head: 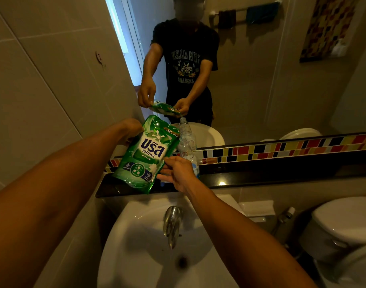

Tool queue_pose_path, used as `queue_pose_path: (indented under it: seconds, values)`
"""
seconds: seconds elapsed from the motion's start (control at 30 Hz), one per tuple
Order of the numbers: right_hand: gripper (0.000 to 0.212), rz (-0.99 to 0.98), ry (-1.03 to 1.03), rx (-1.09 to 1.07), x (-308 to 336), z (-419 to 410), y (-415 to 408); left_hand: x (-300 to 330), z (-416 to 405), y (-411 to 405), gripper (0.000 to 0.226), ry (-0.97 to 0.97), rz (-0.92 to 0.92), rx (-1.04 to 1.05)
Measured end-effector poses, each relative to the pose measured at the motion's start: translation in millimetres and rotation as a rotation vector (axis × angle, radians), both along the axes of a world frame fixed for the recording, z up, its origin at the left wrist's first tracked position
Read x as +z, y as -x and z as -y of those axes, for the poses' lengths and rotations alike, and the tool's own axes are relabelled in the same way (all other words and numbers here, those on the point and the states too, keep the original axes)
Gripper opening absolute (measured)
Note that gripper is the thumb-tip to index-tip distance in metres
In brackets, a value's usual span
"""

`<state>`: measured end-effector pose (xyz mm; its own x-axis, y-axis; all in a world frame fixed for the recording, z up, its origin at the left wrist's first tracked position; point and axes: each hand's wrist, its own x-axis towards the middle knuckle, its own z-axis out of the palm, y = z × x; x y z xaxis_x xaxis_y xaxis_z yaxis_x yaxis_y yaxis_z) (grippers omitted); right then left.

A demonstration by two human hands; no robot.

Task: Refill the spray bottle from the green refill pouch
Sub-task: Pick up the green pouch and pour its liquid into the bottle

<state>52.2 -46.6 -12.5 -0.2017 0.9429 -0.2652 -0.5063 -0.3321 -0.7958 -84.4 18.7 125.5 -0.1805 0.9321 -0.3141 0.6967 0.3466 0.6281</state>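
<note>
My left hand point(129, 129) holds the pouch point(143, 154) top; my right hand point(178, 173) pinches its side; I should tip slowly, corner right over the bottle point(187, 150) mouth.

The green pouch point(145, 155) covers the fingers of the left hand point(130, 129), so its grip cannot be read. The pouch and the right hand point(179, 173) hide much of the clear bottle point(188, 151); its base on the dark ledge point(261, 175) is out of sight. The pouch's spout corner is too small to tell. The toilet point(344, 223) is cut off by the right edge.
</note>
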Motion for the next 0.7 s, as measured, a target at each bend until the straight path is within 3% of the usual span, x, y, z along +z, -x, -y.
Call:
queue_pose_path:
  seconds: [0.5, 0.7]
  values:
    - [0.018, -0.002, -0.001, 0.006, 1.3, -1.6, -0.2, 1.7, -0.5, -1.6, 0.022, -0.012, -0.006, 0.002]
    - [0.009, -0.003, 0.0, 0.006, 0.1, -2.6, 0.2, 1.9, -0.6, -2.2, 0.023, -0.01, -0.012, 0.002]
